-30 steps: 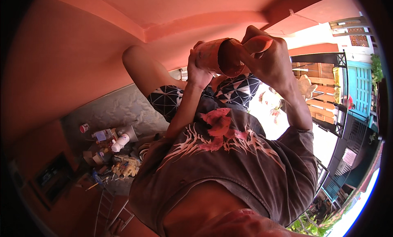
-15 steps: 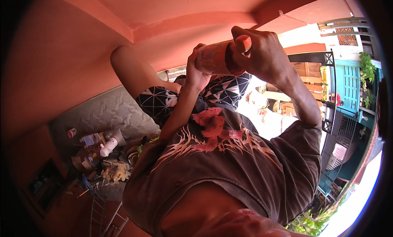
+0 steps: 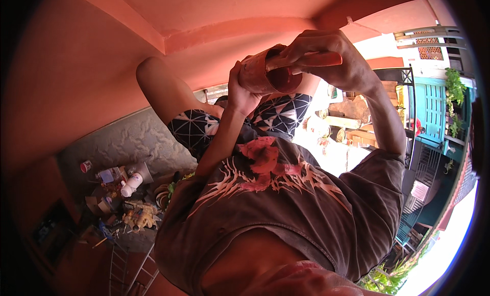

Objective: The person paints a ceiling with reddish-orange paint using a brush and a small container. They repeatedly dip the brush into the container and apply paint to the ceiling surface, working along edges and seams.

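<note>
A paint-smeared, reddish-orange can (image 3: 252, 75) is tilted, its mouth facing right. My left hand (image 3: 242, 95) wraps around its side and supports it from below. In my right hand (image 3: 334, 44) is a paintbrush (image 3: 326, 59) with an orange handle, gripped between thumb and fingers. The handle's end points right, while its other end reaches the can's mouth. The bristles are hidden inside the can or behind its rim. Wet-looking reddish paint coats the can's inner wall.
An orange-painted wall (image 3: 92, 76) rises at the left and ahead. Low on the left lie a white bottle (image 3: 131, 184), a cardboard box (image 3: 97, 206) and other clutter. Below them stands a metal ladder (image 3: 118, 268). A dark gate (image 3: 408, 109) and planks are at the right.
My right hand has turned the brush, so its handle now lies sideways, pointing right, with its other end at the can's mouth. The can has shifted slightly left and shows more of its opening.
</note>
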Motion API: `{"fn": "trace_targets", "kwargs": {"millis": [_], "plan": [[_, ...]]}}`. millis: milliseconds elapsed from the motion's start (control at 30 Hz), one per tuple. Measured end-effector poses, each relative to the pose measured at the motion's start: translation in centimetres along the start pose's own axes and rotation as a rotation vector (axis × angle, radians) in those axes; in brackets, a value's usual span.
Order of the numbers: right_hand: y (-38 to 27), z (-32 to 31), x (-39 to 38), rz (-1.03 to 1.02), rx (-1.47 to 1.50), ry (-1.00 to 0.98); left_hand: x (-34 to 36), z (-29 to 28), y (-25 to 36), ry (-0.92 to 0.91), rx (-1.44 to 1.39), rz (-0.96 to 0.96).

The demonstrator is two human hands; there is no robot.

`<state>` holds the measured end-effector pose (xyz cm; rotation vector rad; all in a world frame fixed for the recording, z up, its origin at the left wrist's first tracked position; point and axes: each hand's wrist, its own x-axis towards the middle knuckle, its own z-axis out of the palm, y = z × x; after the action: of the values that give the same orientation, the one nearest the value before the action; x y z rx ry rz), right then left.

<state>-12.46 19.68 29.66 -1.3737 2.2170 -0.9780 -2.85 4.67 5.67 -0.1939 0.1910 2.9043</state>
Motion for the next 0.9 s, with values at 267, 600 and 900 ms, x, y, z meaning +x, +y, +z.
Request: {"fn": "trace_targets", "kwargs": {"millis": [267,600,900], "plan": [[0.1,-1.6,1.0,-0.073,-0.163,-0.541,-0.3,0.8,0.5,0.026,0.029,0.086],[-2.7,-2.8,1.4,0.057,-0.274,-0.687,0.1,0.4,-1.3,0.007,0.069,0.028],[-3.5,-3.5,1.2,0.063,-0.325,-0.714,0.1,0.4,-1.8,-0.013,0.090,-0.011]]}}
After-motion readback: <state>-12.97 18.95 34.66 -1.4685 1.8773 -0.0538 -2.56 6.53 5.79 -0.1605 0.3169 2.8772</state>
